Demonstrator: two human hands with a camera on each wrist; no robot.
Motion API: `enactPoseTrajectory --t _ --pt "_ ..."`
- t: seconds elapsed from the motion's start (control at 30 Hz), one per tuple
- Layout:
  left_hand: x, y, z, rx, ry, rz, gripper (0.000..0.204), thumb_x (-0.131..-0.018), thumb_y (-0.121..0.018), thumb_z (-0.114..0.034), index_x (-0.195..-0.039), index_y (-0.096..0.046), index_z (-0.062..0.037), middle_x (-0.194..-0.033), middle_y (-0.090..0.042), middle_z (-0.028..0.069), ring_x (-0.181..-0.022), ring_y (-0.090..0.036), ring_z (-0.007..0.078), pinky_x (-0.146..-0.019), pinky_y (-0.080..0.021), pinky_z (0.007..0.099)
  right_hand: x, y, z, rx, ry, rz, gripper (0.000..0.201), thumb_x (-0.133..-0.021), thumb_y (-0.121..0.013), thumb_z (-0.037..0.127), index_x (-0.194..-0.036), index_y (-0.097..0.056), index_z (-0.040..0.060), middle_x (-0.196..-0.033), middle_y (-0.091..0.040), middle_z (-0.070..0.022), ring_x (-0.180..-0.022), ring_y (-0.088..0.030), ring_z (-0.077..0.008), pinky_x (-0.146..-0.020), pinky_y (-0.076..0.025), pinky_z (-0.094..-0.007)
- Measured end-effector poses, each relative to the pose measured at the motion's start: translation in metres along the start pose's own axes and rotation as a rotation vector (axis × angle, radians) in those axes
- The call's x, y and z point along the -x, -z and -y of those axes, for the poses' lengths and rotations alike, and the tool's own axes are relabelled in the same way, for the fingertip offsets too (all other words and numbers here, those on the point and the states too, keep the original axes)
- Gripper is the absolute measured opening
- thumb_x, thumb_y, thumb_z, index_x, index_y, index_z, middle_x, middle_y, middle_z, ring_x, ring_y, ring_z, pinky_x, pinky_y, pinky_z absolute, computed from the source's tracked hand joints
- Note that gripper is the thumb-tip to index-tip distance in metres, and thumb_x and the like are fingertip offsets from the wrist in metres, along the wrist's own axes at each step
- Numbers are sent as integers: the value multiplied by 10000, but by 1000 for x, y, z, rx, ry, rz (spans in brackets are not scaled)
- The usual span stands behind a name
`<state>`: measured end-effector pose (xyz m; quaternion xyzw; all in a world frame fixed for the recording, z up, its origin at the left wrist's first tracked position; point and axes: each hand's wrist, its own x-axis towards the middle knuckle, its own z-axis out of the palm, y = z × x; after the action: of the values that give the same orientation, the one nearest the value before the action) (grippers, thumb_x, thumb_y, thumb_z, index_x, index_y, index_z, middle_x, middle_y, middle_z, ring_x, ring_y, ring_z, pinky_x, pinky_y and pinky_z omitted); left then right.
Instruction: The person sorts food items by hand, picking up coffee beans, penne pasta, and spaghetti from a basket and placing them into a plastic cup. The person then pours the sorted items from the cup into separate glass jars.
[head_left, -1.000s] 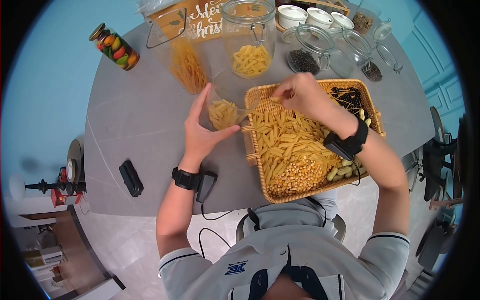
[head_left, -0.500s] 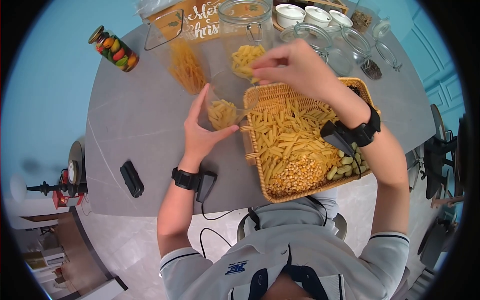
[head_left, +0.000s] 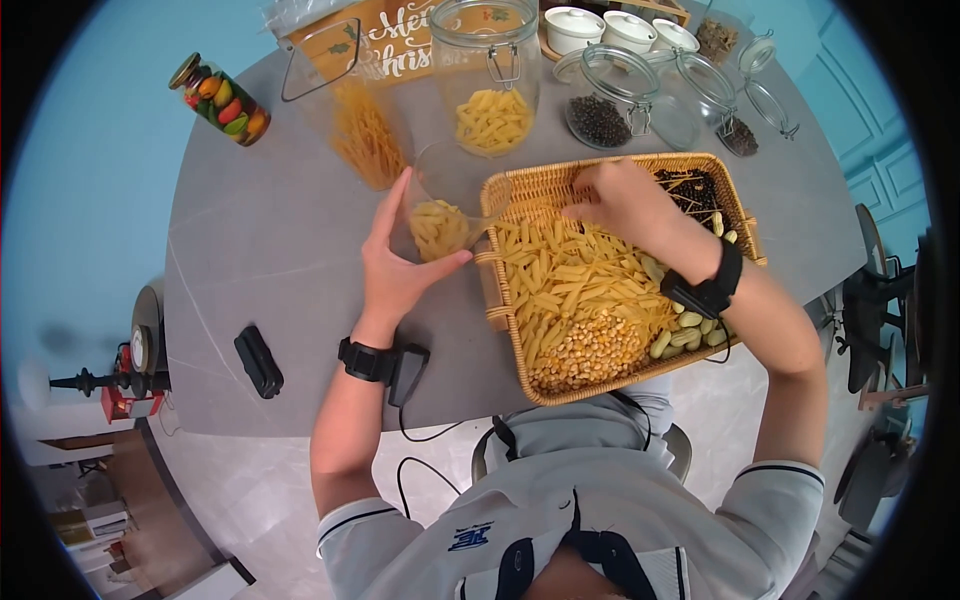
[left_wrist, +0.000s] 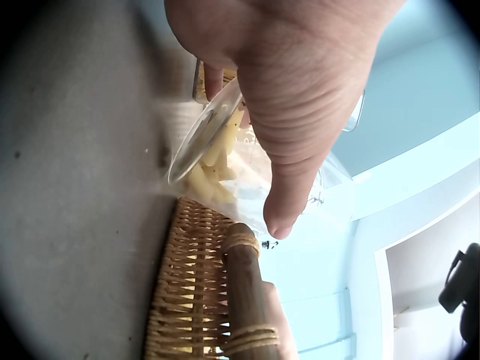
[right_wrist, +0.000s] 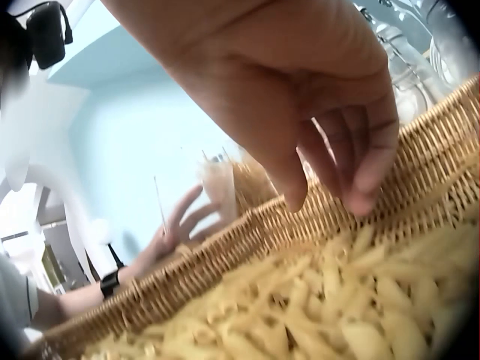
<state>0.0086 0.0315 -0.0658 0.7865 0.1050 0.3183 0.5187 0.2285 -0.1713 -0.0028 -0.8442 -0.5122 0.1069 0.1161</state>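
My left hand holds a clear cup between thumb and fingers, just left of the wicker basket. Penne lies in the cup's lower part; the left wrist view shows the cup's round base close to the tabletop. Over the basket's far side, my right hand hangs low above loose penne. In the right wrist view its thumb and loosely bent fingers stand apart, and nothing shows between them. The wicker basket also bears corn kernels, peanuts and black beans.
Behind the cup stand a tall container of spaghetti and a large clip-top jar with penne. Open clip-top jars and white lidded pots line the back right. A jar of colourful contents and a black case lie left.
My right hand went from the basket out to the large jar's front, near the cup's rim, then back over the basket's penne. The left hand has kept its hold on the cup.
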Motion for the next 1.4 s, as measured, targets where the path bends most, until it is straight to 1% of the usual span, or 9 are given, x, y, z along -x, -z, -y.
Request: enactPoseTrajectory --t 0.07,0.2,0.4,0.5,0.8,0.9,1.0,1.1,1.4 --pt "0 1 -1 -1 7 2 1050 -642 -926 -66 -1530 -367 -16 -1489 -499 163 -1349 -490 240 -1135 -391 383 6 -11 5 23 -51 -9 346 -832 -786 305 -931 -704 -17 -908 -710 -203 -941 -683 -386 -842 -551 -454" --pt "0 -1 2 3 -13 -24 1038 -632 -943 -119 -1519 -409 -45 -1462 -540 133 -1317 -527 214 -1119 -405 366 5 -23 -7 -41 33 -45 205 -809 -759 134 -946 -702 -8 -953 -707 -201 -961 -679 -378 -865 -548 -436" --pt "-1 0 2 -5 -18 -23 1039 -632 -944 -120 -1519 -409 -42 -1457 -544 131 -1310 -533 215 -1115 -412 364 8 -18 -7 -98 -18 -63 280 -751 -721 -7 -1031 -727 -11 -901 -715 -182 -849 -698 -342 -778 -550 -402" --pt "-1 0 2 -1 -17 -20 1040 -632 -944 -117 -1519 -408 -42 -1455 -544 130 -1306 -536 214 -1114 -414 366 7 -18 -14 -121 -2 -51 272 -736 -748 22 -1007 -740 -3 -910 -721 -180 -913 -700 -339 -821 -558 -416" --pt "0 -1 4 21 -46 -18 1034 -640 -936 -97 -1524 -401 -45 -1456 -542 130 -1295 -542 206 -1113 -420 364 -1 -16 -24 -226 14 29 208 -683 -740 -6 -889 -739 -36 -793 -712 -171 -739 -700 -286 -694 -542 -345" --pt "0 -1 4 18 -47 -16 1028 -643 -935 -103 -1523 -405 -52 -1461 -538 128 -1297 -543 208 -1114 -420 364 -1 -13 -19 -163 -1 51 256 -679 -736 -19 -934 -740 -36 -805 -720 -147 -717 -698 -237 -675 -538 -336" --pt "0 0 6 15 -41 -20 1011 -652 -931 -118 -1519 -414 -61 -1473 -528 123 -1314 -532 211 -1118 -415 366 -3 -8 -29 -381 -61 110 257 -729 -732 -41 -986 -737 -61 -822 -723 -118 -738 -697 -177 -685 -567 -300" --pt "0 2 4 3 -29 -16 997 -660 -931 -142 -1514 -424 -66 -1488 -514 122 -1339 -513 216 -1129 -405 371 -1 5 -37 -762 -276 243 219 -804 -706 -65 -1021 -727 -90 -848 -713 -107 -788 -698 -153 -733 -605 -278" --pt "-1 4 -1 26 -21 -7 1010 -653 -940 -191 -1514 -426 -79 -1493 -509 126 -1361 -497 237 -1144 -388 381 7 11 -47 -1139 -311 178 202 -865 -716 -56 -1065 -712 -84 -1012 -718 -162 -913 -719 -192 -817 -638 -312"
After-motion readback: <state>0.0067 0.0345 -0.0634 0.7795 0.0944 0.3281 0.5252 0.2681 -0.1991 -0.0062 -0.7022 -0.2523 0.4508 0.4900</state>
